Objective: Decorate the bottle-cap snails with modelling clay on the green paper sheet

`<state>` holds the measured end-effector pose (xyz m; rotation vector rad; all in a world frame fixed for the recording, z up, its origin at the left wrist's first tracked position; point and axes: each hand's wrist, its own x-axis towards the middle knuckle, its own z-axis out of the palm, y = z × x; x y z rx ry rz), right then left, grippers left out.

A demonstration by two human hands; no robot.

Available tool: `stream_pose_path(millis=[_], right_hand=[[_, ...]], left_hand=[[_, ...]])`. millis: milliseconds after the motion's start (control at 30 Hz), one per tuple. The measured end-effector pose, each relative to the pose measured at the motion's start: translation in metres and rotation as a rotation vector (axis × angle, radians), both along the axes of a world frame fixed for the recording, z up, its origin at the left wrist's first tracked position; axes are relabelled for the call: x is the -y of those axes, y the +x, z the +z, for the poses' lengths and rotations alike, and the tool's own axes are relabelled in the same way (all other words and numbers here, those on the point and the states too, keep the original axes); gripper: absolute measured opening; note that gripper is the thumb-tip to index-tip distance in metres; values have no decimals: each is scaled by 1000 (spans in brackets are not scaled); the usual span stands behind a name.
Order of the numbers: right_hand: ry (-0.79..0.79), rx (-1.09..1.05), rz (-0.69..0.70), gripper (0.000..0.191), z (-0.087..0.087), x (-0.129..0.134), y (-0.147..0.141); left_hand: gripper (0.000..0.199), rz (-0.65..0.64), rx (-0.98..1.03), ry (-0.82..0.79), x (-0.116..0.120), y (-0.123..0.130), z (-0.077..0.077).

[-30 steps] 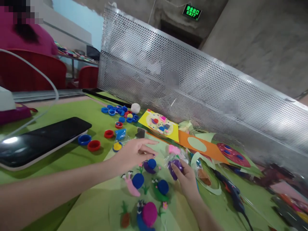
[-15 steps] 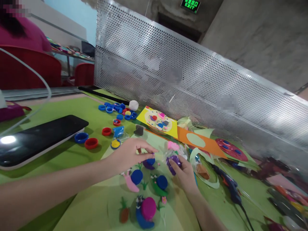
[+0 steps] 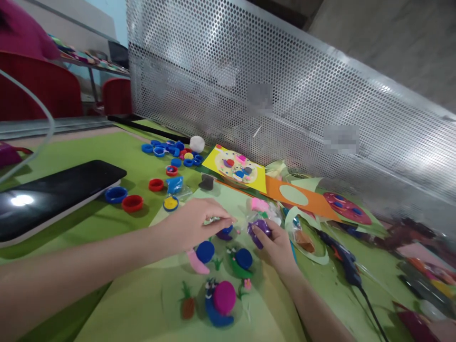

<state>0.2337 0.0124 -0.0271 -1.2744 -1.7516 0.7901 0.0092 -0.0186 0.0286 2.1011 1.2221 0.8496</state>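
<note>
My right hand grips the soft purple clay lump in clear plastic, right of the far purple-and-blue clay snail. My left hand brings thumb and forefinger nearly together; whether they pinch something, I cannot tell. Probably I work small clay pieces; next move needs light fingers.

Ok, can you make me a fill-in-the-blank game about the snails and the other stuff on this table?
1. The right hand holds a small plastic bag of stuff coloured ____.
2. The snail with the bright pink shell has a body coloured ____.
3. The black-screened phone lies on the person's ____ side.
4. The metal panel is full of small round ____.

Missing words: purple; blue; left; holes.
</note>
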Motion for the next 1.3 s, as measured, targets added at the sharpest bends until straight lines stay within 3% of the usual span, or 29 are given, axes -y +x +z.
stream_pose_path(millis=[667,1033,1200,1300], right_hand=[[-31,33,35,27,7,2,-5],[-54,71,43,27,7,-1,-6],[-17,82,59,25,5,-6,-7],[0,83,66,26,4,-8,-8]], left_hand=[[31,-152,-152,-9,3,-2,-10],[49,-114,-129,-47,11,6,-11],[50,-187,-95,85,20,13,-19],[50,-165,-100,90,21,13,-25]])
